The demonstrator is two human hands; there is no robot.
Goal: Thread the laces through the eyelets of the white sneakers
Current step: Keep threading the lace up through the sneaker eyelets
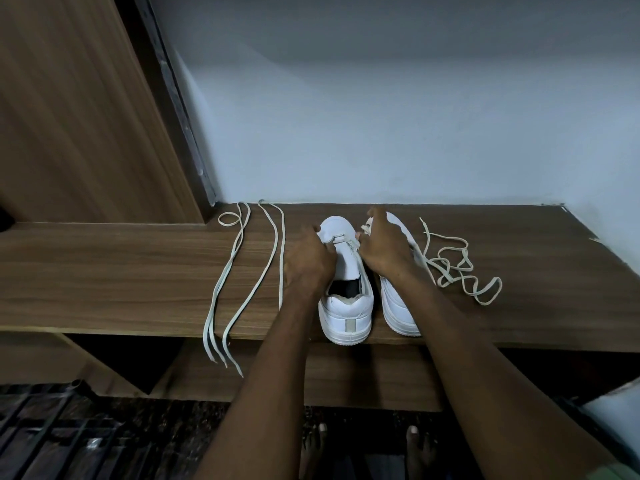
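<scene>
Head cam looks down on a wooden shelf w/ two white sneakers side by side, heels toward the person, toes to the wall. Left sneaker sits near the front edge, its heel just over it; right sneaker just beside it, partly hidden by the right forearm. Left hand rests on the left sneaker's near side, fingers curled at the lace that crosses the front eyelets, seems to pinch it. Right hand reaches between the shoes, fingers curled at that lace's other end; grip itself hidden, can't tell for sure. Loose lace lies stretched on the shelf to the left, ends hanging over the edge. Tangled lace lies right of the sneakers. Bare toes below.
</scene>
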